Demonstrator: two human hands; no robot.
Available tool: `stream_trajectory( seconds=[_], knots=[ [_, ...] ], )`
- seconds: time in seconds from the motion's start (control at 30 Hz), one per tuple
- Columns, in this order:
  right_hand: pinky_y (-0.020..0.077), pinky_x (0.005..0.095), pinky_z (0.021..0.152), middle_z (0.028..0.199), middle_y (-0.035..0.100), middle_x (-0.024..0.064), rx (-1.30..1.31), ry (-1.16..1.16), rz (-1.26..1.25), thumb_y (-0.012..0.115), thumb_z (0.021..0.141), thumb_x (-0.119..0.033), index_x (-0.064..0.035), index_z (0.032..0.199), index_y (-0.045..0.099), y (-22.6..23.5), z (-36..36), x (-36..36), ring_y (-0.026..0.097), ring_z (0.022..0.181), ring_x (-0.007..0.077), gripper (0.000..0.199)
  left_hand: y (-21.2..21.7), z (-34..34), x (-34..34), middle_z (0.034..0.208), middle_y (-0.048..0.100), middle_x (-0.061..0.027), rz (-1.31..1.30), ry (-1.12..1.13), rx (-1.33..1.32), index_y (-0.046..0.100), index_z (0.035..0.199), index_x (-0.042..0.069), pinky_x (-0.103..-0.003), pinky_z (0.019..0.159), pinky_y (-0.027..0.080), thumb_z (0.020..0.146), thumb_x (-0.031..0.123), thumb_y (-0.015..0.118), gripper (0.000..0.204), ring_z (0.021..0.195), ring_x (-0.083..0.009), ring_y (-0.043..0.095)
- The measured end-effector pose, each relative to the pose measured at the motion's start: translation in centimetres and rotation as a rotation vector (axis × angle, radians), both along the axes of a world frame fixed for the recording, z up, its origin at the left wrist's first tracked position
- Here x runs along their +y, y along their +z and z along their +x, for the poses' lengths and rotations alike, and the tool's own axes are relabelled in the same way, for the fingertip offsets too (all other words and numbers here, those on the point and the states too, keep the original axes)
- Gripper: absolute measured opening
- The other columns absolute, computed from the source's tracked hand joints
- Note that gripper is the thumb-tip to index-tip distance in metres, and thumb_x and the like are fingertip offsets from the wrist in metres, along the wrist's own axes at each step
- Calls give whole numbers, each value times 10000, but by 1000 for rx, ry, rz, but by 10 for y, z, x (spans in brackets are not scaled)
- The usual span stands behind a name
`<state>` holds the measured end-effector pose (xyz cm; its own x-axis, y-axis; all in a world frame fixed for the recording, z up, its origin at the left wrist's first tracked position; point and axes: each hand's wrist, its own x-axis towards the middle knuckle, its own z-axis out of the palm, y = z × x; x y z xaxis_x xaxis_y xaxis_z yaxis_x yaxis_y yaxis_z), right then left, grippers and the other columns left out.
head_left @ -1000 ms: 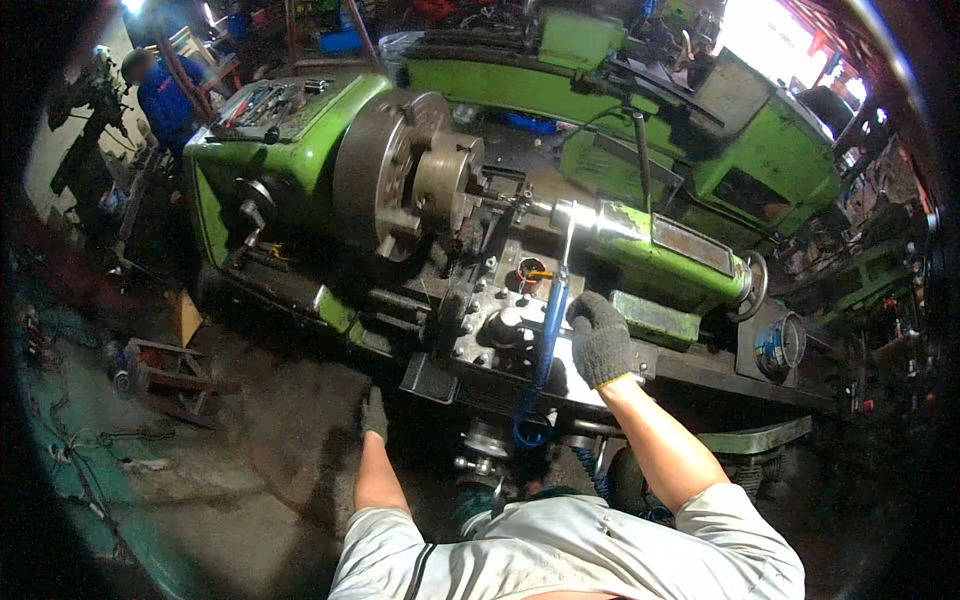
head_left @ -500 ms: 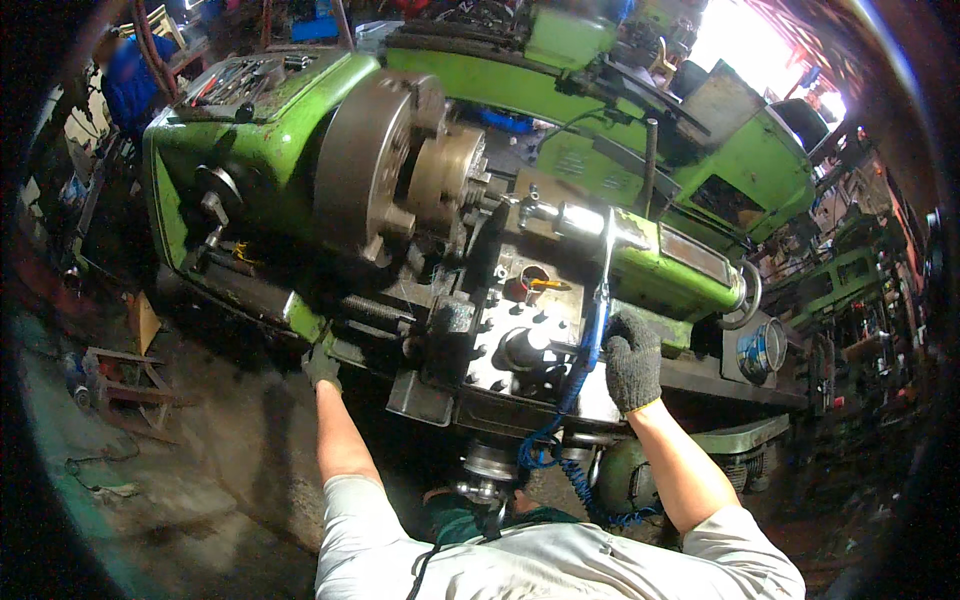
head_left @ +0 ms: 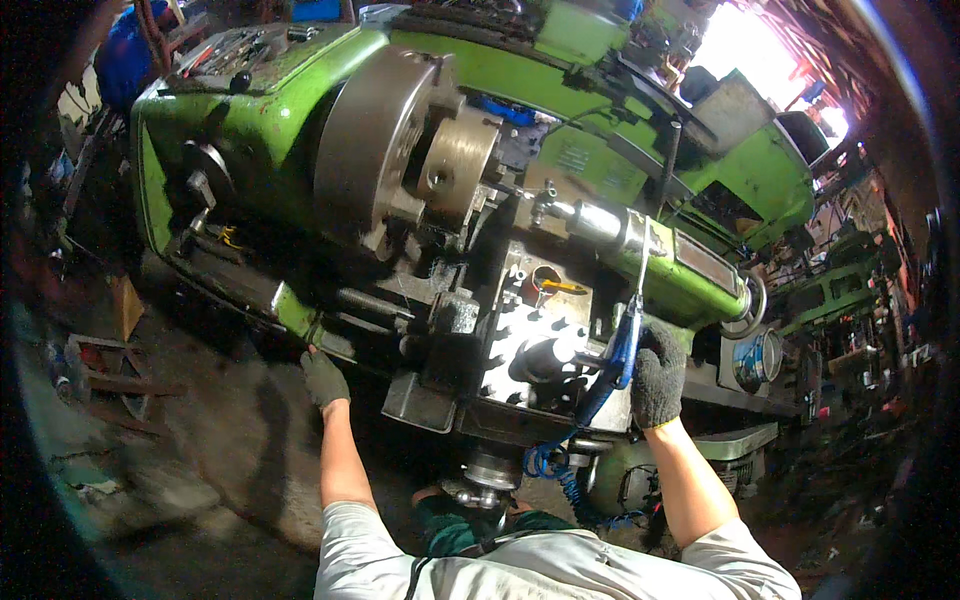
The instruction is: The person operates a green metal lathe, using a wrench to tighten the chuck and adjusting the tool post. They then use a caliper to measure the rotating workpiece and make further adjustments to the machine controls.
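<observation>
While the left side of the view holds a dusty floor (head_left: pixel 180 470) with a small wooden frame (head_left: pixel 110 375) lying on it, the left hand (head_left: pixel 324 378), in a grey work glove, rests low on the front edge of the green lathe (head_left: pixel 250 120), just under the bed; its fingers look curled together against the metal, though I cannot tell whether they grip anything. That arm runs nearly straight up from the shoulder, elbow barely bent, acting as a brace. Further right, the big grey chuck (head_left: pixel 375 150) with its brass-coloured workpiece (head_left: pixel 455 165) faces the carriage (head_left: pixel 535 350), which glares under strong light. Right of that, the right hand (head_left: pixel 657 375), also gloved, has its fingers clamped on the blue air gun (head_left: pixel 622 345), whose thin metal nozzle (head_left: pixel 642 262) points up toward the shiny tailstock barrel (head_left: pixel 600 222). A coiled blue hose (head_left: pixel 560 470) hangs from the gun down past the carriage. The right forearm rises steeply from the lower edge, wrist straight, hand held just beside the carriage's far edge. To do this well, I judge the nozzle should stay close to the surface being blown and angled away from the face, working in short sweeps so chips fly toward the floor and not into the slideways, with the hose kept well apart from the chuck. More green machines (head_left: pixel 790 170) stand at far right.
</observation>
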<state>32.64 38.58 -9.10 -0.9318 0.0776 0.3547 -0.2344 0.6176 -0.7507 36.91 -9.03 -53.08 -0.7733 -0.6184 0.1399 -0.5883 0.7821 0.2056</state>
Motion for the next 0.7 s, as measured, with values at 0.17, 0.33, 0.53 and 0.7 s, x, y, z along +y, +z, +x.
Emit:
stream_trajectory(
  seconds=[0.17,0.33,0.53,0.7],
  knots=[
    [489,385,754,831,593,148,-36,-47,112,517,780,-82,41,881,612,-10,0,22,577,787,270,185,28,32,31,1551,460,-163,-101,-46,-437,484,1511,51,-465,1129,413,988,195,550,546,1427,-334,435],
    [515,309,765,881,688,82,84,12,42,512,792,-61,70,997,695,-9,-8,11,620,803,173,304,52,54,35,1560,479,-115,343,111,-430,570,1460,174,-481,1105,439,993,288,585,481,1399,-360,475],
    [514,274,801,977,683,77,-172,94,-269,504,835,-42,77,1134,666,-3,-5,13,633,857,168,361,220,59,82,1129,702,-60,920,-84,804,694,1132,59,-341,1008,477,927,161,716,231,1110,-175,618],
    [526,301,803,1090,643,149,-29,56,-299,466,847,-69,55,1133,633,-48,-21,37,599,915,201,354,467,149,124,1059,704,-63,1182,-274,916,688,1106,53,-341,923,515,897,187,772,262,1028,-162,649]
  ],
)
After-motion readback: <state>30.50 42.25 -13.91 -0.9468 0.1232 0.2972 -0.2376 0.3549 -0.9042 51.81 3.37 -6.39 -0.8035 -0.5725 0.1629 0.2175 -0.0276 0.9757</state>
